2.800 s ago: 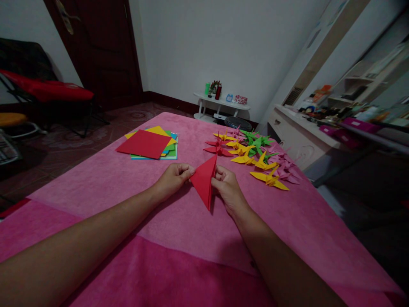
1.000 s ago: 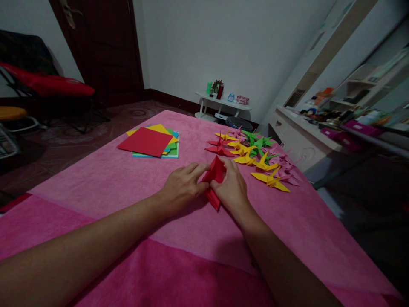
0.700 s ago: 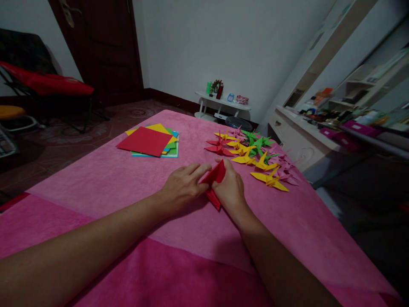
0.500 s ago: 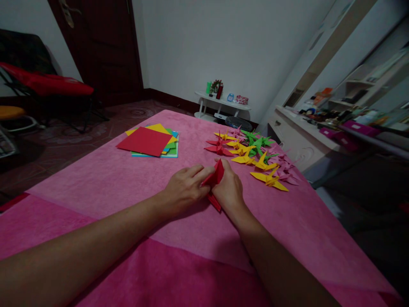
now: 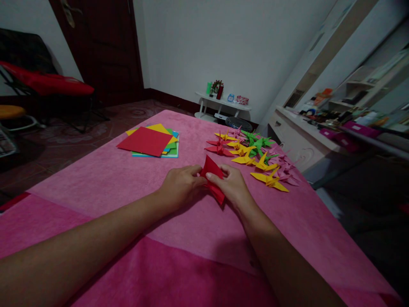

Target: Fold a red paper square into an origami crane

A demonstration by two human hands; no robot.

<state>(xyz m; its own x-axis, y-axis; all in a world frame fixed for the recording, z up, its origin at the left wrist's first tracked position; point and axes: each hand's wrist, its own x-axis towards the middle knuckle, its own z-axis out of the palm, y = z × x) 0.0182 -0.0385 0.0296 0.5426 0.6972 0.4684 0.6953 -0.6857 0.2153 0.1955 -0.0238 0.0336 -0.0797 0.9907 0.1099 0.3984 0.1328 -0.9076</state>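
A folded piece of red origami paper (image 5: pixel 213 168) is held between both hands, low over the pink-covered table (image 5: pixel 179 247). My left hand (image 5: pixel 181 184) pinches its left edge, fingers closed. My right hand (image 5: pixel 232 183) grips the paper from the right, its thumb lying across the front face. One pointed end of the paper rises away from me, and the other slants down toward me. Several finished paper cranes, among them a red crane (image 5: pixel 219 148) and a yellow crane (image 5: pixel 270 181), stand beyond my right hand.
Square sheets in several colours lie stacked at the left, a red sheet (image 5: pixel 145 141) on top. Green cranes (image 5: pixel 257 143) and pink cranes (image 5: pixel 286 168) crowd the table's right edge. Behind the table is a low white stand (image 5: pixel 200 102); a cluttered cabinet (image 5: pixel 297 132) stands at the right.
The red paper has been turned so that its broad face shows. My right thumb has moved across its front, and my left fingers have shifted to its left edge.
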